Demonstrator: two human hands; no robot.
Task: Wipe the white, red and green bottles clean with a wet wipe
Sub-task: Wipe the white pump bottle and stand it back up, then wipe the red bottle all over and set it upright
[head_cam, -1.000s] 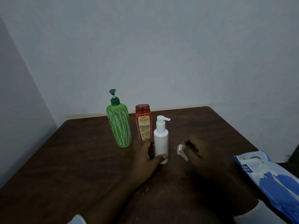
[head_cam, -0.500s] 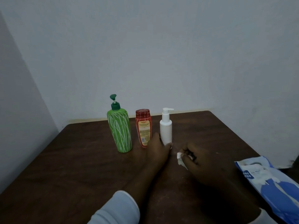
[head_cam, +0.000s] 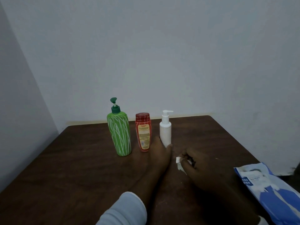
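Note:
Three bottles stand upright in a row on the dark wooden table (head_cam: 73, 168): a green pump bottle (head_cam: 121, 135) with white streaks, a red flip-cap bottle (head_cam: 143, 132), and a white pump bottle (head_cam: 165, 129) at the right. My left hand (head_cam: 160, 151) grips the base of the white bottle, thumb at its right side. My right hand (head_cam: 194, 166) rests on the table just right of it and pinches a small crumpled white wet wipe (head_cam: 179, 163).
A blue and white wet-wipe pack (head_cam: 269, 192) lies at the table's right edge. Grey walls close in behind and at the left. The table's back edge runs just behind the bottles.
My left hand has carried the white bottle away from me and set it in line with the red and green ones. My right hand has stayed put with the wipe.

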